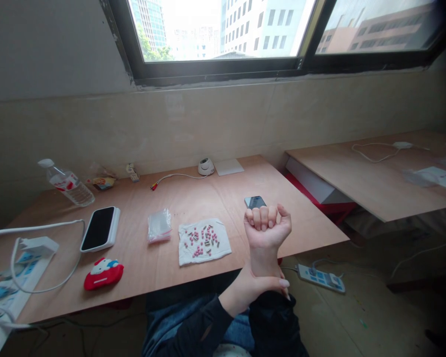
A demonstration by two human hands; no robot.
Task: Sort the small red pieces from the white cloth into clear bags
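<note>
My right hand (266,225) is raised above the table's front right part, palm toward me, with its fingers curled into a fist. Its thumb stands beside the fingers, and nothing shows in the grip. My left hand (247,290) is wrapped around the right wrist (263,263) from below and the left; most of its fingers are hidden behind the wrist. Just beyond the fist lies a dark phone (255,202). To the left, a white cloth (223,245) carries many small pink pellets and brown-silver capsule-like pieces. Beside the cloth is a stack of clear plastic bags (159,225).
A white-cased device (100,228), a red plush pouch (104,273), a water bottle (70,186) and a power strip (26,272) with cables occupy the table's left. A dome camera (205,167) stands at the back. Another power strip (321,277) lies on the floor.
</note>
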